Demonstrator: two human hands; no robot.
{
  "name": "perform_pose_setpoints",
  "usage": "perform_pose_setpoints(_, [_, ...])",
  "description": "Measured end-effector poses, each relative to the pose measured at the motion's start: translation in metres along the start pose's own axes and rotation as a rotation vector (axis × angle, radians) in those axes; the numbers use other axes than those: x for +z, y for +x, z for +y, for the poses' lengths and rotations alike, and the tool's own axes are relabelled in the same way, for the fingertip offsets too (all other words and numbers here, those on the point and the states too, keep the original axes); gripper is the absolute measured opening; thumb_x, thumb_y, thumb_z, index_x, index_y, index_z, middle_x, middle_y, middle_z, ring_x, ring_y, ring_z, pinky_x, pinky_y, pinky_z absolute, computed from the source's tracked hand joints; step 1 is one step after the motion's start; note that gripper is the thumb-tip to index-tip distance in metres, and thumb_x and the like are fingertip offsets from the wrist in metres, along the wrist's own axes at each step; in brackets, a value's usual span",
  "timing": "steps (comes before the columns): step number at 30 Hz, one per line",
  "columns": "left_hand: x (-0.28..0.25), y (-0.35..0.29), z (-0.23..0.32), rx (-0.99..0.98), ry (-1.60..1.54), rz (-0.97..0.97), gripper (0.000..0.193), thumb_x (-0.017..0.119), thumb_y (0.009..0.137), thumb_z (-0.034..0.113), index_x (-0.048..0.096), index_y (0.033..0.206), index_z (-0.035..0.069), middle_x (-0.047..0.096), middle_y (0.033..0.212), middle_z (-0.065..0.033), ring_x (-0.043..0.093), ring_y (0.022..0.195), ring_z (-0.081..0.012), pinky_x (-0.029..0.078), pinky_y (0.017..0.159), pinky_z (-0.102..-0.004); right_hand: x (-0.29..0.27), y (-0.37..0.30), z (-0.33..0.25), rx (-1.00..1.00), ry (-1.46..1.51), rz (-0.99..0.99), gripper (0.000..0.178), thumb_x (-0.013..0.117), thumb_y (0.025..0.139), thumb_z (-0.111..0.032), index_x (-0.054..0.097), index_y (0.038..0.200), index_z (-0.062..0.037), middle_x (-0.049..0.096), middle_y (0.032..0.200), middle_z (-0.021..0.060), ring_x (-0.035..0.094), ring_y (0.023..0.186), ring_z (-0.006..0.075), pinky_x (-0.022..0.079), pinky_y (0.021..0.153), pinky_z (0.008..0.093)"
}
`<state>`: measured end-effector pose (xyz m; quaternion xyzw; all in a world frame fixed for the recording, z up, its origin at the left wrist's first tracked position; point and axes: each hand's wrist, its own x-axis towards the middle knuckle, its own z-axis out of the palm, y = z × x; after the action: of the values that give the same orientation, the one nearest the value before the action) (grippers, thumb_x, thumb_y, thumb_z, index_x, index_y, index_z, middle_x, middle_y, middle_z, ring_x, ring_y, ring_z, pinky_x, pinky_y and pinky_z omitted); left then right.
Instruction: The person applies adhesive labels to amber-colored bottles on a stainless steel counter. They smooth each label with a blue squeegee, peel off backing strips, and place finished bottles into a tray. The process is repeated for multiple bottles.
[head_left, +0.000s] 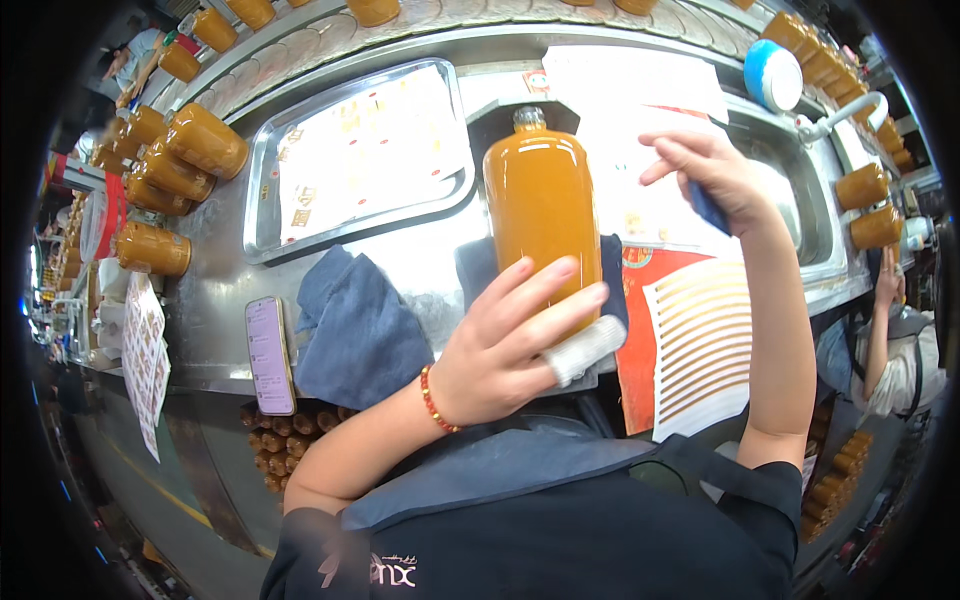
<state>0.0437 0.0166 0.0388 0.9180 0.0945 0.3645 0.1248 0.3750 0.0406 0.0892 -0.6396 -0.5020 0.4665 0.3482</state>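
Amber bottle sits at the centre, neck toward 12 o'clock; its visible face shows no print, so this side looks undone, though its underside is hidden. Nearest, the left hand reaches in from 7 o'clock, grasping the bottle's lower end, fingers spread over it, white-wrapped thumb by the base. A crumpled blue cloth lies at 8, a striped sheet at 4. Farther out, at 2, the right hand is raised, index finger and thumb apart, a dark-blue tool held against its palm. Beyond, at 10, a metal tray holds a gold-printed sheet, probably left to apply.
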Motion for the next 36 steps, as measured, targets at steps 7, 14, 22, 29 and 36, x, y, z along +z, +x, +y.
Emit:
perform_pose_setpoints(7, [0.039,-0.04,0.016,-0.352,-0.136,0.205,0.063,0.083,0.085,0.038,0.059,0.139,0.016,0.038,0.151,-0.0124,0.036,0.142,-0.0385,0.045,0.111,-0.05,-0.081,0.058,0.076,0.119,-0.288,0.357,0.042,0.071,0.096,-0.041,0.078,0.099,-0.0003,0.064,0.071,-0.0013,0.054,0.064,0.005,0.042,0.063,0.0213])
perform_pose_setpoints(14, [0.048,-0.05,0.005,-0.244,-0.064,0.168,0.065,0.082,0.082,0.03,0.057,0.142,0.023,0.038,0.147,-0.0111,0.037,0.14,-0.0385,0.05,0.107,-0.049,-0.18,0.115,0.111,0.285,-0.524,0.695,0.042,0.079,0.088,-0.043,0.076,0.087,-0.0017,0.064,0.074,0.0013,0.054,0.063,0.0101,0.043,0.061,0.0291])
perform_pose_setpoints(22, [0.044,-0.044,0.0,-0.308,-0.228,0.22,0.056,0.077,0.086,0.014,0.056,0.137,0.017,0.042,0.143,-0.0053,0.04,0.138,-0.034,0.057,0.102,-0.0491,-0.185,0.172,0.125,0.383,-0.701,0.618,0.063,0.089,0.07,-0.058,0.074,0.085,0.0017,0.066,0.076,0.0058,0.059,0.065,0.0151,0.047,0.065,0.0316])
perform_pose_setpoints(29, [0.05,-0.05,0.002,-0.372,-0.277,0.28,0.058,0.079,0.085,0.012,0.052,0.136,0.006,0.041,0.14,-0.0065,0.043,0.136,-0.0336,0.059,0.1,-0.0497,-0.22,0.153,0.131,0.402,-0.918,0.641,0.077,0.09,0.063,-0.064,0.075,0.083,0.0096,0.074,0.084,0.0175,0.071,0.076,0.0258,0.053,0.072,0.0374])
perform_pose_setpoints(36, [0.041,-0.04,-0.005,-0.213,-0.011,0.165,0.059,0.076,0.094,0.024,0.043,0.14,0.009,0.037,0.137,-0.0156,0.048,0.131,-0.0343,0.059,0.1,-0.0394,-0.226,0.159,0.137,0.551,-0.666,0.593,0.063,0.094,0.065,-0.054,0.077,0.078,0.0046,0.068,0.072,0.008,0.064,0.064,0.0174,0.046,0.062,0.0325])
